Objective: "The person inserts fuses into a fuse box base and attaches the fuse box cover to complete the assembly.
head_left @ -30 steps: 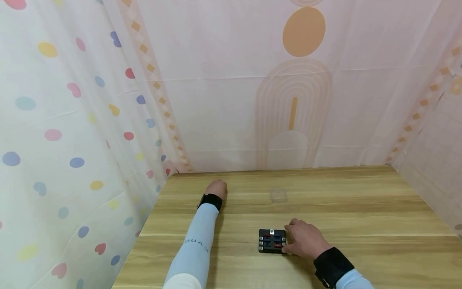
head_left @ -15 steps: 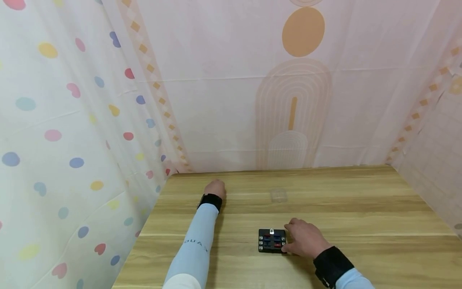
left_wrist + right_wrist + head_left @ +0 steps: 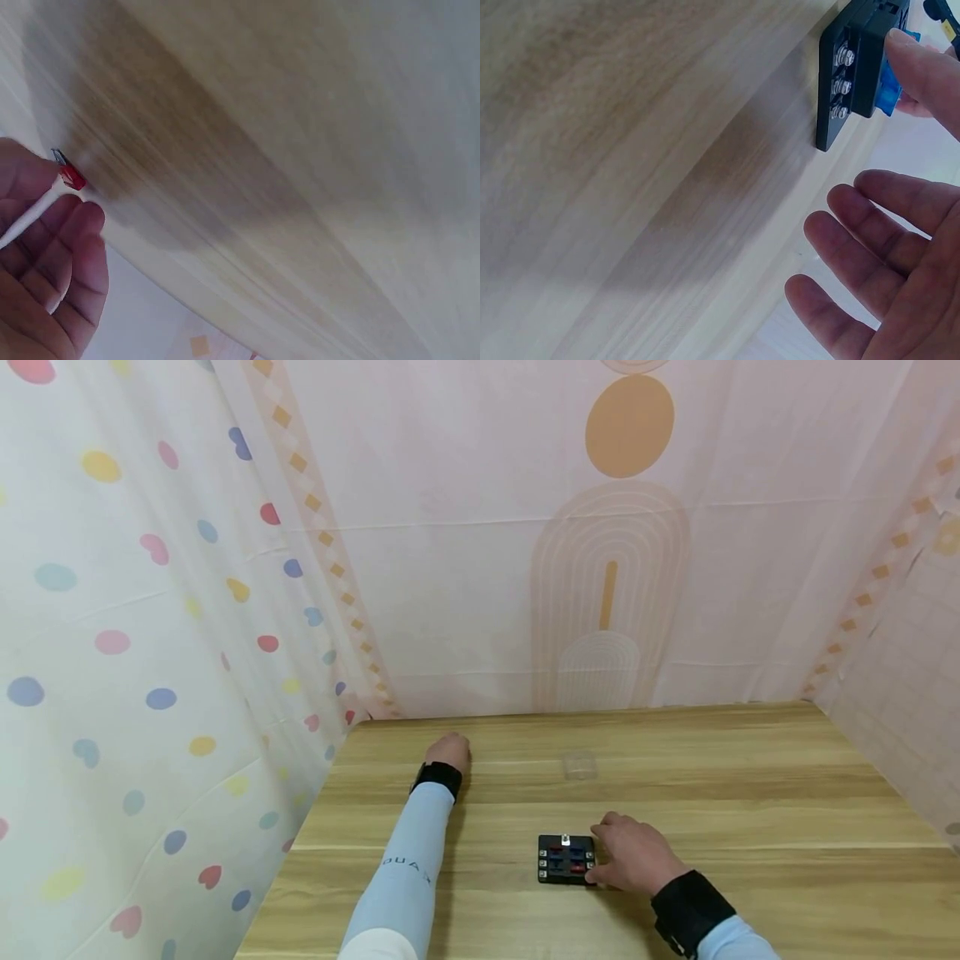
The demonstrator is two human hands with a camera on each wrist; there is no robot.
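In the head view, a black fuse block [image 3: 566, 860] lies on the wooden table, with red and blue fuses and metal screw terminals. My right hand [image 3: 637, 856] is at its right edge. The right wrist view shows its thumb [image 3: 922, 67] resting against the block's side, while the other fingers [image 3: 855, 262] spread loosely, off it. Toward the back left, my left hand [image 3: 448, 753] is low over the table. In the left wrist view it pinches a slim white plastic piece [image 3: 34, 217], with a small red blade fuse [image 3: 71, 177] at its tip, metal prong showing.
A flat, clear square piece [image 3: 580, 766] lies on the table [image 3: 712, 793] behind the fuse block. A patterned curtain [image 3: 450, 610] hangs along the table's back edge, and a dotted one [image 3: 150, 735] hangs on the left.
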